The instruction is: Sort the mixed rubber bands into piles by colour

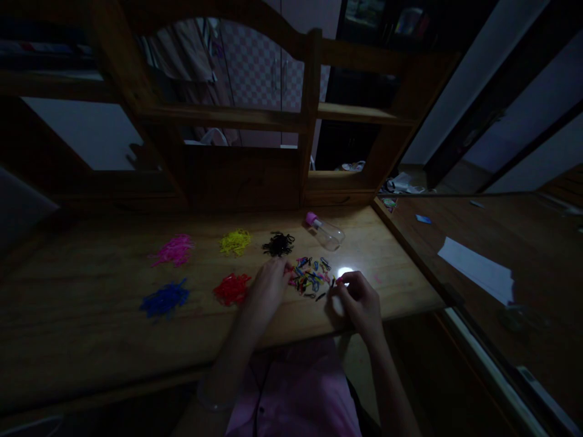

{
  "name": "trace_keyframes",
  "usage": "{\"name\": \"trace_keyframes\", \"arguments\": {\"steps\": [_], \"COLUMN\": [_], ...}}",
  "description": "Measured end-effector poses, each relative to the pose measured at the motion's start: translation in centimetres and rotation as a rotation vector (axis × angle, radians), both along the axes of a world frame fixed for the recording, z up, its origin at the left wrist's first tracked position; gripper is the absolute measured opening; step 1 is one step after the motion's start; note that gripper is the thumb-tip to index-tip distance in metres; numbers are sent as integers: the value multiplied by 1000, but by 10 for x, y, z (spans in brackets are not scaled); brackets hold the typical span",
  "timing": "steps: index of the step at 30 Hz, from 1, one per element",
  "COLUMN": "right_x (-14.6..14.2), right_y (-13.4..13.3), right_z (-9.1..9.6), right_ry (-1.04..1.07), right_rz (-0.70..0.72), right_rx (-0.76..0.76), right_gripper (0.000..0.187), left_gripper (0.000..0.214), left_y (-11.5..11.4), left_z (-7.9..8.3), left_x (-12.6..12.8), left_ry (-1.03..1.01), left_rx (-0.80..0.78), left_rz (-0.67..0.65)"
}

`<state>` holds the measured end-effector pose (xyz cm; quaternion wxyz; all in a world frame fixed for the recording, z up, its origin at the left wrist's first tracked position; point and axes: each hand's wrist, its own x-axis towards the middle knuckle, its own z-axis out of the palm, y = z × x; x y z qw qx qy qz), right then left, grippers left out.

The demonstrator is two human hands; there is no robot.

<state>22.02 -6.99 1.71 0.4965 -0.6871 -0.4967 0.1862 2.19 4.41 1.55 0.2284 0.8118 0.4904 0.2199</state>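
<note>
A mixed pile of small coloured rubber bands (310, 278) lies on the wooden desk between my hands. At its left edge is my left hand (272, 280), fingertips closed, with a bit of red band showing at them. My right hand (363, 298) is at the pile's right side, thumb and finger pinched on a red rubber band (339, 281). Single-colour heaps lie to the left: red bands (232, 289) beside my left wrist, black bands (279, 244) just beyond that hand, yellow bands (235, 242), pink bands (173, 250) and blue bands (164, 299).
A clear bottle with a pink cap (328, 234) lies on its side behind the mixed pile. Wooden shelving (246, 176) rises along the desk's back edge. On a brown surface to the right are white paper (476, 267) and a small blue packet (423, 219).
</note>
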Motion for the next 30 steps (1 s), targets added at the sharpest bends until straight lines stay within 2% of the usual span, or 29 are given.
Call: {"name": "trace_keyframes", "arguments": {"steps": [4,9,12,15,19,24,30], "right_x": [2,3,2,2,3,7,4], "right_y": [0,0,-1,-1,-1,1,0], "right_z": [-1,-2,-1,1,1,0,4], "right_ry": [42,89,147,165,179,251,248], "right_rz": [1,1,28,40,54,52,60], "right_rx": [5,4,-15,-27,-28,-6,10], "right_gripper": [13,15,19,21,22,25,22], "left_gripper": [3,2,3,8,23,35,26], "left_y": [2,3,4,5,-2,-19,-34], "left_z": [-8,-2,7,18,32,33,27], "left_x": [-1,-5,-3,2,10,22,35], "left_ry": [77,54,-106,-402,-732,-866,-906], "left_rx": [36,2,-84,-277,-518,-773,-792], "left_rz": [-34,-30,33,80,44,-115,-166]}}
